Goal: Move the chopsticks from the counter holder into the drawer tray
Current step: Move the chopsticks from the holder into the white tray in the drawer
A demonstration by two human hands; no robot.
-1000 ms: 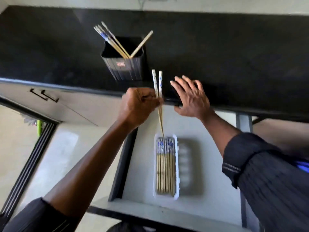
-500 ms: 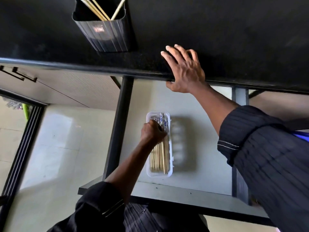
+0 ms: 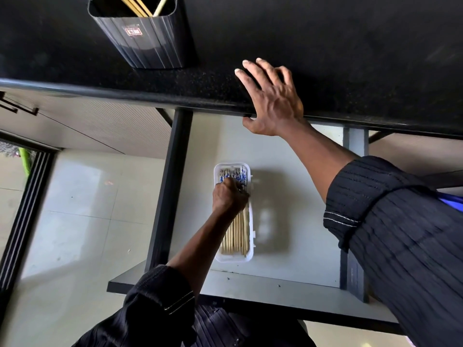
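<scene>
Head view: left hand (image 3: 229,196) fingers curled over tray (image 3: 248,257) chopsticks (image 3: 235,231), grip hidden; right hand (image 3: 271,101) spread flat.

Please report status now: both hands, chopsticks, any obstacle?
Left hand closed over wooden chopsticks in white plastic tray. Right hand flat on black counter edge. Some remain in dark holder.

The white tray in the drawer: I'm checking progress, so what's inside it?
The tray holds a row of chopsticks, patterned ends toward the counter. The left hand rests closed on them, covering their middles; whether it grips a pair can't be seen.
</scene>
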